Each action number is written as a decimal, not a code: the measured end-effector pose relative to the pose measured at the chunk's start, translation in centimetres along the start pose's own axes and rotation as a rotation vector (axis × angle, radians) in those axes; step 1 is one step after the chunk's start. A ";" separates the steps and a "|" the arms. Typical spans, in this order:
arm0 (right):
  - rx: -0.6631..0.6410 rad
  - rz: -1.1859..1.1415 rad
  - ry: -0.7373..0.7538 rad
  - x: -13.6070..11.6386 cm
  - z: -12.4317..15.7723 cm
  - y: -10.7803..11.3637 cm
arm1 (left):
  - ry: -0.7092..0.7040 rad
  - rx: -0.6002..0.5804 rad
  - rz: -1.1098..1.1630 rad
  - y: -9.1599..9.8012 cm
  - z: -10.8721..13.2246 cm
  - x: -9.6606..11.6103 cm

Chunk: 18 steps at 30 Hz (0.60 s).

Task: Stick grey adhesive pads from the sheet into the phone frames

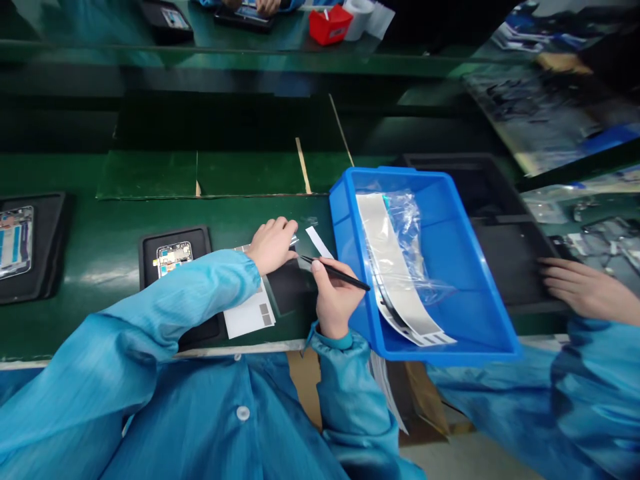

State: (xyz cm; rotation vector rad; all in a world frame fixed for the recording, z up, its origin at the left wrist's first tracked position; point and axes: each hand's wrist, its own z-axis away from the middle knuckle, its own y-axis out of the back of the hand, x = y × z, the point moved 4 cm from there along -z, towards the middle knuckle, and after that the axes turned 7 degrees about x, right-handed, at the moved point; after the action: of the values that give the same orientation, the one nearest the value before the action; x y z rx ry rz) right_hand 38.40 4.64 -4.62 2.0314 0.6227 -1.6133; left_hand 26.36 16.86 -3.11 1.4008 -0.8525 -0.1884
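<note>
While clamped on slim black tweezers (345, 275), right hand (336, 303): pointing tips leftward.
Left hand (271, 247): curled beside flat dark rectangular sheet (291, 290); cannot tell if gripping.

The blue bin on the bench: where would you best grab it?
I'd probably grip the blue bin by its near rim and far rim, one hand each, from above: both are raised edges, the near one seemingly overhanging the bench. The person's right hand and black tool crowd its left side.

Left hand (271, 248) palm down; right hand (335, 303) near it, pinching.
</note>
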 end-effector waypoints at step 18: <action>-0.160 -0.188 0.174 -0.2 -0.9 -0.6 | -0.058 -0.043 0.291 2.0 1.8 0.0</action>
State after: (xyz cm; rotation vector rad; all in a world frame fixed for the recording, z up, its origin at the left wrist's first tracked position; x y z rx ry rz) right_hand 38.68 5.70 -4.30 2.0581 0.9998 -1.4433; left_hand 24.54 15.85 -1.35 1.2206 -1.0832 -0.0243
